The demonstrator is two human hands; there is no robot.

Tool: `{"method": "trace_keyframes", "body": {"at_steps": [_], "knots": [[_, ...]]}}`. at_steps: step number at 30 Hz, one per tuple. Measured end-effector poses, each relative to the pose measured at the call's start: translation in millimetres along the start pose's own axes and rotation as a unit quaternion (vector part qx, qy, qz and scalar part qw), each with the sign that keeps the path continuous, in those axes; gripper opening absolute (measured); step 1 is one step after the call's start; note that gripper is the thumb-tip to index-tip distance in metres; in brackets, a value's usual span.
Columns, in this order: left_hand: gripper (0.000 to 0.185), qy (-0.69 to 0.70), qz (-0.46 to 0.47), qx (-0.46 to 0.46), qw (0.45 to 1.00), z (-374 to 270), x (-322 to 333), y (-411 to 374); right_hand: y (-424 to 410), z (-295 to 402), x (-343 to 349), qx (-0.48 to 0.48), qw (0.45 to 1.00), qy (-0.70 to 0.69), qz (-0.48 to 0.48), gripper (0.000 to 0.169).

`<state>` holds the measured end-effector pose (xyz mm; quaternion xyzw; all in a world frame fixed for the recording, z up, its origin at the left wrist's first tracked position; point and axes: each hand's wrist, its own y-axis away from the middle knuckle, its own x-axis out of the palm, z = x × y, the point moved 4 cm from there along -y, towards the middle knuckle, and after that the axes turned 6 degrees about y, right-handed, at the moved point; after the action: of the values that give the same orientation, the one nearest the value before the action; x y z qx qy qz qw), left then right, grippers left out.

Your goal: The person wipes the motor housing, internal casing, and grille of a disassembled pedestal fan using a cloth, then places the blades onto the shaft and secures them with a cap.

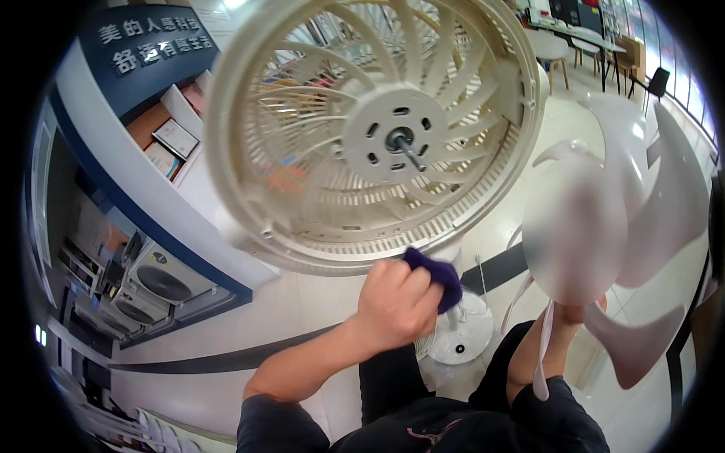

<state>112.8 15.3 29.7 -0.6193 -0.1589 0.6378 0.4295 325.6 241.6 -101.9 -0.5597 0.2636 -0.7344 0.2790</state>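
Note:
My left hand point(399, 300) grips a bunched dark purple cloth point(439, 277) just below the rim of a large round cream plastic fan housing point(340, 263). Curved spokes fill the housing around a central motor hub with a bare metal shaft point(410, 153). At the right, a glossy pale plastic fan impeller point(668, 209) with several curved blades is held up by my right hand point(575, 313), which is mostly hidden behind its blurred hub. The fan's round white base point(464, 334) stands on the floor in front of my legs.
A white and blue display counter point(198, 221) runs along the left, with framed papers point(175, 139) on it and air-conditioner outdoor units point(164, 280) below. Chairs point(552, 48) and a table point(589, 37) stand at the back right. A white cord point(482, 274) hangs beside the base.

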Motion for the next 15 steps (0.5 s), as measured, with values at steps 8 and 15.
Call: {"method": "trace_keyframes", "body": {"at_steps": [8,15], "knots": [[0.031,-0.061,-0.137,-0.077,0.986,3,-123,55,12,-5,65,0.044,0.985,0.168,-0.010,0.060],[0.047,-0.052,-0.401,-0.125,0.906,48,-195,0,-9,-10,105,0.115,0.950,0.289,0.038,0.060]]}}
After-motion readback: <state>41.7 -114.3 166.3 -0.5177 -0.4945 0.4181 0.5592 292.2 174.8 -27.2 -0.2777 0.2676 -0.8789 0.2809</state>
